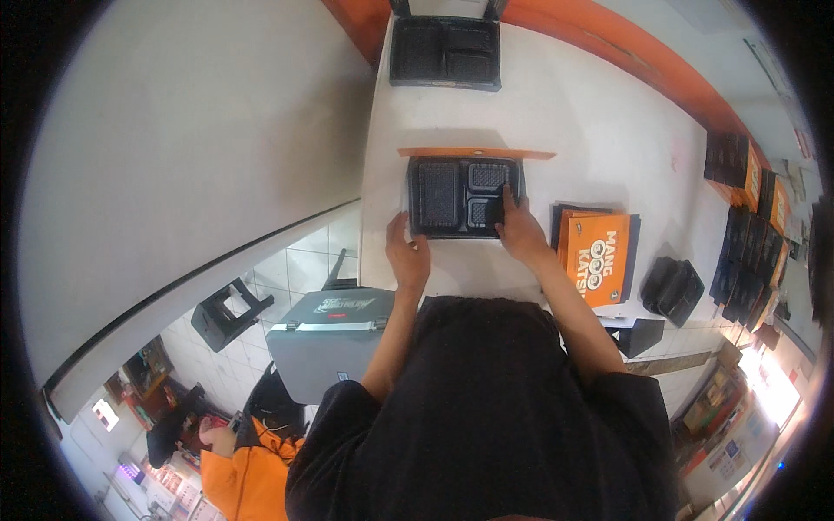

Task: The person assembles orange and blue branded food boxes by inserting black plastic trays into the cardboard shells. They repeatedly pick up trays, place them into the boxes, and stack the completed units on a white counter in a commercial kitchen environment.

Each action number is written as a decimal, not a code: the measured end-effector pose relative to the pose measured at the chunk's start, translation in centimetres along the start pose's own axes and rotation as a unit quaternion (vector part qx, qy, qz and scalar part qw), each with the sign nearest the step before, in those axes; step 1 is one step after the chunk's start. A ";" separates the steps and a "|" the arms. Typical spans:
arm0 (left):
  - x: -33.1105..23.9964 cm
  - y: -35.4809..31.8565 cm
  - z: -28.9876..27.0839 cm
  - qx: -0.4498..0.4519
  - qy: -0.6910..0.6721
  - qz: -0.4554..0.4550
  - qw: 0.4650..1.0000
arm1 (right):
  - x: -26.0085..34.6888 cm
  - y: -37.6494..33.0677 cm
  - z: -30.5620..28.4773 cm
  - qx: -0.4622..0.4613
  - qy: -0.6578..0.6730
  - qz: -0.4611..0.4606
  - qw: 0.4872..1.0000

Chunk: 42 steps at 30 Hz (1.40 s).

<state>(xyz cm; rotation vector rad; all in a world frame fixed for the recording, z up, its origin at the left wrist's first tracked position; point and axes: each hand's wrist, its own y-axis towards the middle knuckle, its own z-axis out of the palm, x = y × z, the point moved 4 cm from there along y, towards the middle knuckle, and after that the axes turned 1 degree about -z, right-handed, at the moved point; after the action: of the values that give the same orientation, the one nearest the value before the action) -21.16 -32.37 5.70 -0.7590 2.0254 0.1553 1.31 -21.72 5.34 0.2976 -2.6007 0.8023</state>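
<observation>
Black plastic tray [462, 198] lies left of the orange card stack [599, 256], our left hand [408, 252] loosely spread at its near corner farthest from the stack, our right hand [521, 230] over its stack-side edge, gripping or not we cannot tell; even, light pressure suits us best.
</observation>
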 end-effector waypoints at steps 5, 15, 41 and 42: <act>1.6 3.2 -0.9 -0.060 0.053 0.072 0.994 | 3.4 4.6 0.0 0.063 -0.184 0.028 0.981; 0.1 14.2 -0.8 -0.071 0.145 0.181 0.970 | 5.0 10.8 -4.2 -0.083 -0.048 -0.049 0.994; -10.2 -4.9 6.1 0.170 0.014 0.233 0.957 | -38.9 -26.0 -11.5 -0.402 -0.093 0.314 0.855; -10.7 -6.2 7.9 0.200 0.004 0.216 0.956 | -38.5 -25.8 -11.4 -0.402 -0.107 0.318 0.852</act>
<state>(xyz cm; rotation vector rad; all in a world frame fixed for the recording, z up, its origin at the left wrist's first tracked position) -7.90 -29.43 11.12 -0.0595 2.1128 -0.0112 47.44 -32.89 9.86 -0.7906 -2.9845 -0.2379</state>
